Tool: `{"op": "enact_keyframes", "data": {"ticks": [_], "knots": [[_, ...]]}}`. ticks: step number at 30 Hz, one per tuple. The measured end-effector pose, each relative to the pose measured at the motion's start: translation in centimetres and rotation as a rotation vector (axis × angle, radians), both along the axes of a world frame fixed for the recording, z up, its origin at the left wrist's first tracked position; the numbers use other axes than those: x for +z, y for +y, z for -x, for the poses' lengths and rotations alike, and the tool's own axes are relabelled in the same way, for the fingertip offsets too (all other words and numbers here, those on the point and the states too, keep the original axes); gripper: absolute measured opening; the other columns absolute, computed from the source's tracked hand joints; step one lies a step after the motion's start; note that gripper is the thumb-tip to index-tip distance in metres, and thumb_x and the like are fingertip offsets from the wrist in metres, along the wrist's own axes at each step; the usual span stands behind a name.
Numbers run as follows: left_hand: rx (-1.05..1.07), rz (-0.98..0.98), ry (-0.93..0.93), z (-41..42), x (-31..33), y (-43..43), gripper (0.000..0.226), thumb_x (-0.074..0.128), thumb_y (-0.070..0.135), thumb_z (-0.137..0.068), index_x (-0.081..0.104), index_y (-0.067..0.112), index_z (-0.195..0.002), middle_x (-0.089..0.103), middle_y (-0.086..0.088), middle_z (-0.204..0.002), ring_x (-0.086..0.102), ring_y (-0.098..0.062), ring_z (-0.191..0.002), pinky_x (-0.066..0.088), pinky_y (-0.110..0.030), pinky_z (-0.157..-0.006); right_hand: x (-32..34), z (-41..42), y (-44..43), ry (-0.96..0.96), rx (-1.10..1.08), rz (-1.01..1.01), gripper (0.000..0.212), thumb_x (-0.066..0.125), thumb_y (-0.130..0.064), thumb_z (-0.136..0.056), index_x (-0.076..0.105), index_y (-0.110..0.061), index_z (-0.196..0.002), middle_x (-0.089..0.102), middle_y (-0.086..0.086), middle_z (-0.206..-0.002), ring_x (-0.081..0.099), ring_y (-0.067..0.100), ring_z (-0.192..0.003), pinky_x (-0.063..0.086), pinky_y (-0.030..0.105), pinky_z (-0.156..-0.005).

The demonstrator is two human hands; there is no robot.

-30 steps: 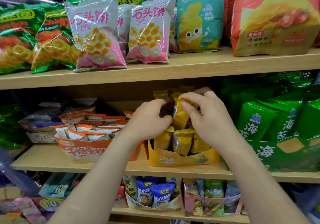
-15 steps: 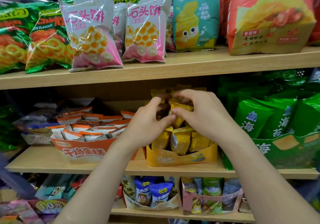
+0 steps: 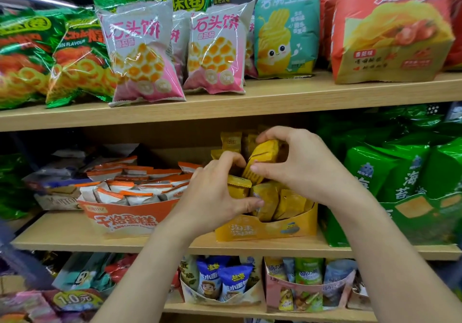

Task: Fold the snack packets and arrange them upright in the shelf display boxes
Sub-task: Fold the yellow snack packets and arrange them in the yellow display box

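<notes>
Directly above the yellow display box point(image 3: 265, 230), a yellow packet point(image 3: 262, 157) tilts, top leaning right, pinched by the right hand point(image 3: 300, 165). The left hand point(image 3: 215, 192), nearer the box, curls round a standing packet point(image 3: 238, 188) inside.

I count three pale wooden shelf boards point(image 3: 275, 100). The top one carries two pink-and-white puffed cracker bags point(image 3: 142, 55) in front, two shiny green ring-snack bags point(image 3: 77, 57) and one teal potato-crisp bag point(image 3: 285, 35). The middle one carries four cardboard display boxes: one orange box point(image 3: 120, 218), one yellow box point(image 3: 265, 230), one green box point(image 3: 412, 215) and one pale grey box point(image 3: 57, 201). I have two hands in view, left hand point(image 3: 212, 192) and right hand point(image 3: 300, 162), with one small yellow foil snack packet point(image 3: 262, 157) raised in the right. Three front-row yellow packets point(image 3: 290, 203) stand below; those behind are too hidden to count.
</notes>
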State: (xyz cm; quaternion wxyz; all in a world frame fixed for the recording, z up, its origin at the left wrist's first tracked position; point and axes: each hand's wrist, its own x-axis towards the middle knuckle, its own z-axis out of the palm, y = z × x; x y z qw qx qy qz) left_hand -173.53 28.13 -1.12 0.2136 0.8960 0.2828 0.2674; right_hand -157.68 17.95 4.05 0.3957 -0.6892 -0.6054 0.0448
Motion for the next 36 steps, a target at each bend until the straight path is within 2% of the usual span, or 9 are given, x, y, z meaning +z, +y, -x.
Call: {"op": "enact_keyframes", "data": {"ticks": [5,9,13,18,22,24,28,32,36], "knots": [[0.036,-0.011,0.024,-0.1,-0.2,-0.2,0.098,0.074,0.066,-0.067,0.013,0.047,-0.142,0.041,0.003,-0.147,0.038,-0.023,-0.136,0.039,-0.052,-0.108,-0.3,1.9,1.0,-0.317,-0.202,-0.057,0.037,0.06,-0.067,-0.079,0.053,-0.032,-0.09,0.05,-0.013,-0.074,0.051,0.01,-0.076,0.042,0.026,-0.061],[0.058,-0.085,0.019,-0.3,-0.2,0.0,0.086,0.072,0.061,-0.073,0.02,0.041,-0.139,0.051,0.007,-0.136,0.046,-0.015,-0.128,0.042,-0.049,-0.105,-0.2,1.9,1.7,-0.388,-0.307,-0.116,0.048,0.047,-0.073,-0.082,0.049,-0.026,-0.074,0.048,-0.009,-0.064,0.051,0.012,-0.064,0.039,0.027,-0.054],[0.074,-0.086,0.005,-0.5,-0.5,0.4,0.086,0.076,0.053,-0.075,0.022,0.039,-0.14,0.052,0.007,-0.135,0.047,-0.015,-0.126,0.044,-0.047,-0.104,0.8,1.7,1.2,-0.449,-0.428,-0.361,0.053,0.049,-0.069,-0.085,0.042,-0.023,-0.06,0.031,-0.014,-0.051,0.03,0.004,-0.046,0.018,0.02,-0.044],[-0.019,0.003,-0.071,1.0,0.1,0.7,0.06,0.082,0.031,-0.074,0.055,0.034,-0.127,0.051,0.021,-0.119,0.047,-0.004,-0.117,0.048,-0.039,-0.099,-0.6,2.3,1.8,-0.457,-0.351,0.008,0.055,0.042,-0.075,-0.083,0.06,-0.023,-0.086,0.059,-0.006,-0.08,0.056,0.015,-0.076,0.043,0.028,-0.06],[-0.107,0.062,-0.106,2.1,0.6,1.8,0.025,0.068,0.022,-0.089,0.068,0.034,-0.112,0.057,0.02,-0.123,0.051,-0.001,-0.12,0.048,-0.036,-0.101,-0.1,1.7,1.4,-0.332,-0.288,0.075,0.068,0.044,-0.077,-0.08,0.065,-0.019,-0.109,0.065,-0.001,-0.095,0.06,0.019,-0.09,0.049,0.031,-0.071],[-0.089,0.074,-0.152,2.2,0.6,2.0,0.021,0.06,0.018,-0.094,0.072,0.029,-0.109,0.062,0.015,-0.122,0.054,-0.001,-0.118,0.048,-0.034,-0.1,-0.2,1.4,1.1,-0.276,-0.218,0.099,0.061,0.047,-0.073,-0.082,0.065,-0.022,-0.109,0.065,-0.002,-0.098,0.059,0.018,-0.093,0.052,0.035,-0.078],[-0.044,0.014,-0.233,1.8,0.1,1.7,0.019,0.058,0.017,-0.095,0.074,0.021,-0.104,0.065,0.011,-0.11,0.058,0.001,-0.108,0.05,-0.023,-0.092,-0.8,1.6,0.7,-0.324,-0.208,-0.025,0.034,0.052,-0.054,-0.092,0.068,-0.027,-0.105,0.062,-0.002,-0.097,0.057,0.017,-0.091,0.046,0.03,-0.074],[0.009,-0.012,-0.317,1.6,-0.4,1.8,0.014,0.06,0.019,-0.094,0.07,0.028,-0.097,0.062,0.016,-0.097,0.058,0.002,-0.097,0.046,-0.012,-0.076,-0.4,1.4,0.2,-0.225,-0.206,-0.307,0.027,0.059,-0.039,-0.093,0.071,-0.023,-0.111,0.059,-0.002,-0.099,0.054,0.011,-0.087,0.042,0.024,-0.074],[0.028,-0.089,-0.277,1.3,-0.7,1.3,0.01,0.061,0.025,-0.093,0.07,0.027,-0.097,0.058,0.017,-0.1,0.056,0.0,-0.099,0.046,-0.011,-0.075,-0.3,1.1,0.0,-0.117,-0.115,-0.314,0.018,0.063,-0.027,-0.092,0.071,-0.024,-0.108,0.055,-0.005,-0.103,0.052,0.009,-0.095,0.044,0.023,-0.082]]}}
